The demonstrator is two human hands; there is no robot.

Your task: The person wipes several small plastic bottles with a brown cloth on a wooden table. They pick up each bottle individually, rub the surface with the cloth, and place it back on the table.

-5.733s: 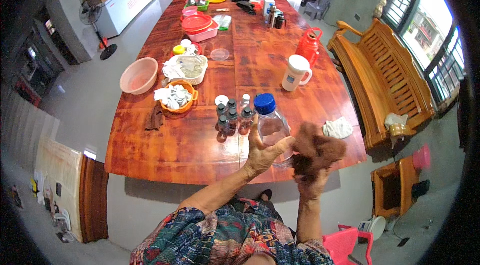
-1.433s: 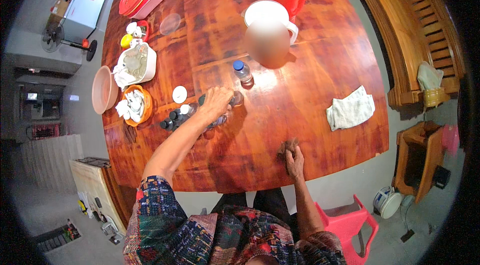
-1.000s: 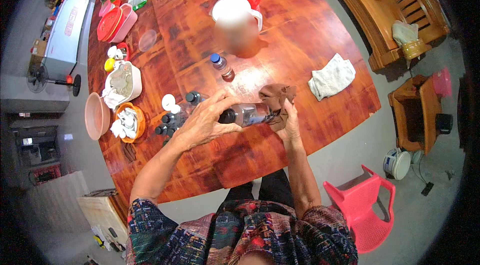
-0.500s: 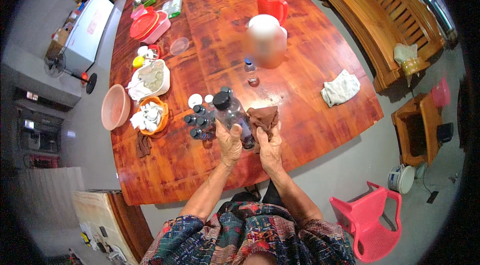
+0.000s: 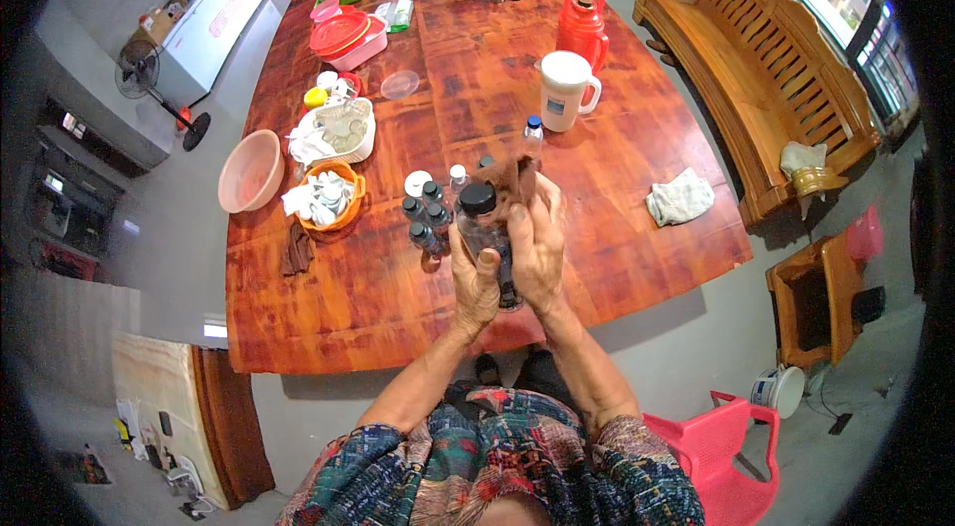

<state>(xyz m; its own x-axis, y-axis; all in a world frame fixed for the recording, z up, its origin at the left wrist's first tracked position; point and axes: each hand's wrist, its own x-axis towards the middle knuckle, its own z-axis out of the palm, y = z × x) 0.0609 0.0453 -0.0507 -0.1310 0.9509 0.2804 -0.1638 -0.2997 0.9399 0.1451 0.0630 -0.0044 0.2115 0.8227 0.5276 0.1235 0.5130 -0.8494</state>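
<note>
My left hand (image 5: pixel 476 279) is wrapped round a large clear bottle with a black cap (image 5: pixel 478 198), held over the near part of the table. A brown cloth (image 5: pixel 511 178) is gripped in my right hand (image 5: pixel 538 246), which presses it against the bottle's right side near the cap. My fingers hide much of the bottle's body. Just left of it, several small dark-capped bottles (image 5: pixel 426 240) stand in a group, beside a round white lid (image 5: pixel 418 183) and a small white-capped bottle (image 5: pixel 458 175). Beyond the cloth stands a small blue-capped bottle (image 5: pixel 534 130).
An orange basket (image 5: pixel 355 206) of white pieces, a white basket (image 5: pixel 369 140) and a pink basin (image 5: pixel 251 173) line the table's left side. A white jug (image 5: pixel 566 93) and red flask (image 5: pixel 583 24) stand ahead; a folded cloth (image 5: pixel 680 198) lies right. A pink chair (image 5: pixel 721 446) stands behind right.
My right hand has brought the brown cloth up and against the bottle near its cap; before, it hung to the right. The bottle has shifted in my left hand, and the whole view has turned somewhat.
</note>
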